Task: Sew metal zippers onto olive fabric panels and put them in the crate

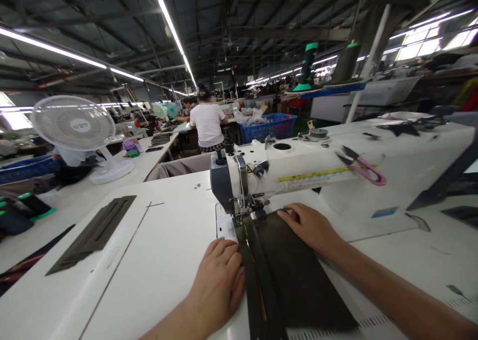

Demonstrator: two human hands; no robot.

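A dark olive fabric piece (pixel 298 280) with a zipper strip along its left edge lies under the presser foot of a white sewing machine (pixel 284 168). My left hand (pixel 220 280) rests flat on the table, fingers together, pressing the fabric's left edge. My right hand (pixel 309 225) lies flat on the fabric's top right, fingers stretched toward the needle area (pixel 242 210).
A stack of dark fabric strips (pixel 97 230) lies on the white table (pixel 157 260) at the left. Pink-handled thread snips (pixel 362 166) sit on the machine arm. A white desk fan (pixel 74 126) stands far left. A person in a white shirt (pixel 207 123) works behind, beside a blue crate (pixel 269 128).
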